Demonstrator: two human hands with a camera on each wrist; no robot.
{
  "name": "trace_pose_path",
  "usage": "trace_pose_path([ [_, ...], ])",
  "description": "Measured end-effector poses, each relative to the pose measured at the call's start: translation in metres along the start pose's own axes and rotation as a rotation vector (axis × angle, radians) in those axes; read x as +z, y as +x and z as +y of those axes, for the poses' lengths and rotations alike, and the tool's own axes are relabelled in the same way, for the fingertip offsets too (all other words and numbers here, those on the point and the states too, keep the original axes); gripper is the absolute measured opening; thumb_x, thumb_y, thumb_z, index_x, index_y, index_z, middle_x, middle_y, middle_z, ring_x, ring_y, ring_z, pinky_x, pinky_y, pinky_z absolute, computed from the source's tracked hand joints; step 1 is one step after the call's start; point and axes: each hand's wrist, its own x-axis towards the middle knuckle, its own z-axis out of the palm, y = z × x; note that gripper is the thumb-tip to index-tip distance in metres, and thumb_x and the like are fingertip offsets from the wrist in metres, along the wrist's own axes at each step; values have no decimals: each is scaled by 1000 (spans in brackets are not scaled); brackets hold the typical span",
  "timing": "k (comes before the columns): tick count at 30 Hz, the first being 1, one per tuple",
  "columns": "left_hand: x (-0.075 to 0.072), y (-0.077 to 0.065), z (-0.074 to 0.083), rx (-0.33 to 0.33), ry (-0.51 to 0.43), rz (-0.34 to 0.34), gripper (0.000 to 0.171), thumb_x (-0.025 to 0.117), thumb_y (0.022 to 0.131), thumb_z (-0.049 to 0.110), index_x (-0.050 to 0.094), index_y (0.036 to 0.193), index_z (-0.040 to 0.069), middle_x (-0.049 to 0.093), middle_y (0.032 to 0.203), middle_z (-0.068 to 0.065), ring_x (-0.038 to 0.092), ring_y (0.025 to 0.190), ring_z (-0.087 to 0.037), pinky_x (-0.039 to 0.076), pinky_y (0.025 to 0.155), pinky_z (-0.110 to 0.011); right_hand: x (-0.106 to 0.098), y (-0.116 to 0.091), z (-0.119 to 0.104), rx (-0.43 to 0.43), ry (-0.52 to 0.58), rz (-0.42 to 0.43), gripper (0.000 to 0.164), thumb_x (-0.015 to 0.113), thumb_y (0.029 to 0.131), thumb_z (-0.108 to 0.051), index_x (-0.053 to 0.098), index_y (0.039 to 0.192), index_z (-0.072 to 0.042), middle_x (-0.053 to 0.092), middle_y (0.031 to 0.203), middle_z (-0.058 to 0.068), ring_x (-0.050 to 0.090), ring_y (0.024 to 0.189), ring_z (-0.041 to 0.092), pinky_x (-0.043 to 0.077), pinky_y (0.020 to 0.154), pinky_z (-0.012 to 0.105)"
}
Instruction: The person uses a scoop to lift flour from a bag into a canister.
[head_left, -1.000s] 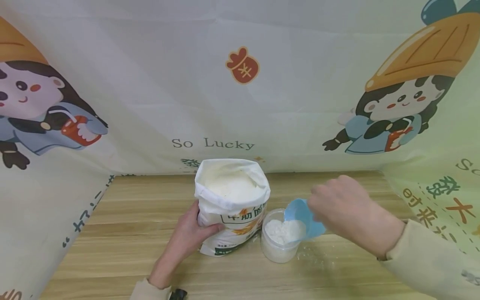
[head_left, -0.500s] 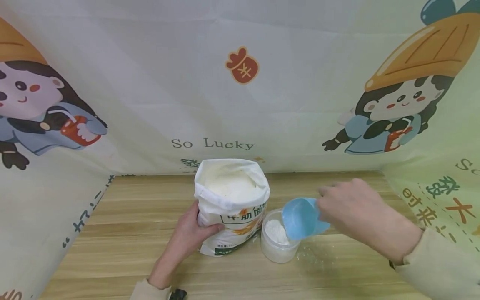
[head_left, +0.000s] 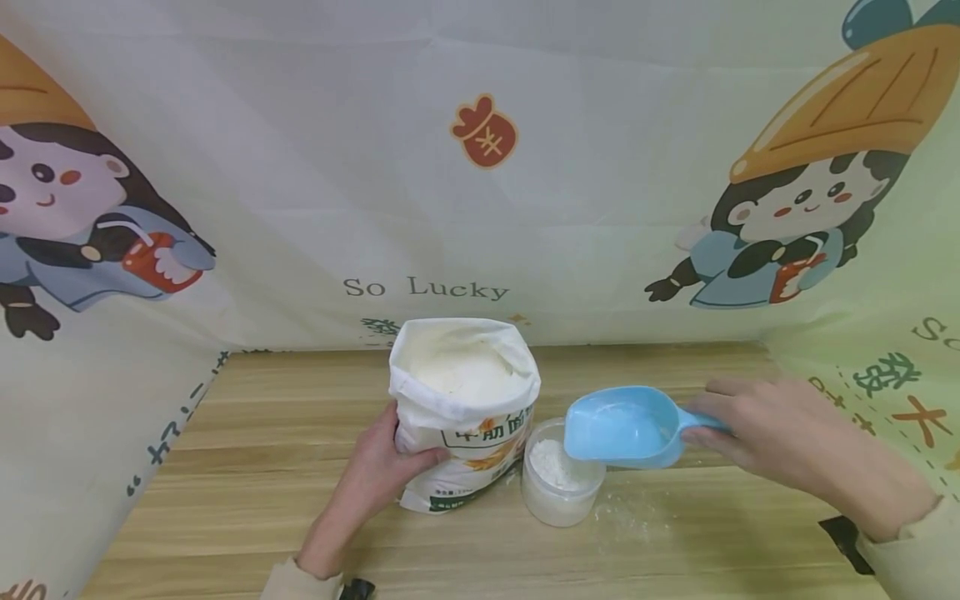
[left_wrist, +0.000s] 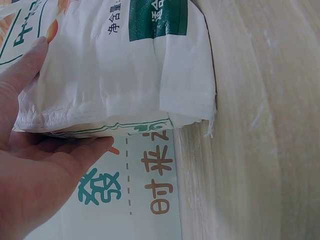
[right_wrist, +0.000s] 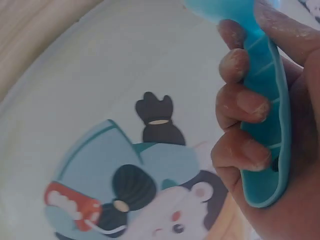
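Observation:
An open white flour bag [head_left: 465,433] stands upright on the table, white powder visible inside. My left hand [head_left: 386,458] grips its lower left side, thumb on the front; the left wrist view shows the fingers [left_wrist: 75,155] behind the bag. To the bag's right sits a clear plastic jar [head_left: 561,504] with white flour [head_left: 555,467] in it. My right hand [head_left: 787,425] holds a light blue scoop [head_left: 622,425] by its handle, the bowl level above the jar's right rim with only a dusting inside. In the right wrist view, fingers curl round the ribbed handle [right_wrist: 262,120].
Spilled flour [head_left: 633,512] dusts the wood-grain table [head_left: 247,467] right of the jar. A printed cloth backdrop [head_left: 300,167] rises behind the table and at both sides.
The scoop has turned from tipped over the jar to level, its flour now left in the jar. My right hand has moved right; the left hand and bag have stayed put.

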Motion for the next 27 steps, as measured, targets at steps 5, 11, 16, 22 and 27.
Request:
trace_pose_path([
  [5, 0, 0, 0, -3, 1, 1, 78, 92, 79, 21, 51, 143, 4, 67, 130, -18, 64, 117, -37, 53, 100, -57, 0, -6, 2, 80, 45, 46, 21, 80, 90, -35, 75, 103, -19, 59, 80, -19, 47, 63, 0, 39, 49, 24],
  [11, 0, 0, 0, -9, -22, -3, 79, 92, 78, 20, 51, 144, 5, 67, 131, -17, 64, 118, -36, 52, 101, -58, -7, 0, -3, 94, 38, 182, 17, 75, 96, -31, 69, 103, -16, 53, 74, -16, 41, 62, 2, 35, 50, 24],
  [16, 0, 0, -1, -8, -30, -5, 79, 92, 79, 20, 50, 144, 5, 67, 131, -17, 64, 118, -36, 52, 101, -58, -14, 15, -16, 60, 49, 246, 21, 73, 97, -27, 69, 110, -11, 65, 84, -8, 47, 65, 5, 41, 52, 27],
  [22, 0, 0, -2, 3, -8, 8, 77, 92, 78, 20, 52, 142, 4, 68, 129, -17, 65, 116, -35, 54, 98, -57, -20, 34, -31, 23, 28, 275, 21, 68, 101, -31, 65, 105, -11, 54, 74, -9, 43, 60, 6, 37, 49, 25],
  [27, 0, 0, -2, 1, -4, 10, 77, 93, 78, 22, 53, 141, 4, 69, 126, -16, 66, 113, -34, 55, 95, -56, -21, 46, -40, -12, 9, 315, 42, 45, 108, -52, 62, 97, -16, 41, 69, -12, 37, 55, 5, 31, 46, 25],
])
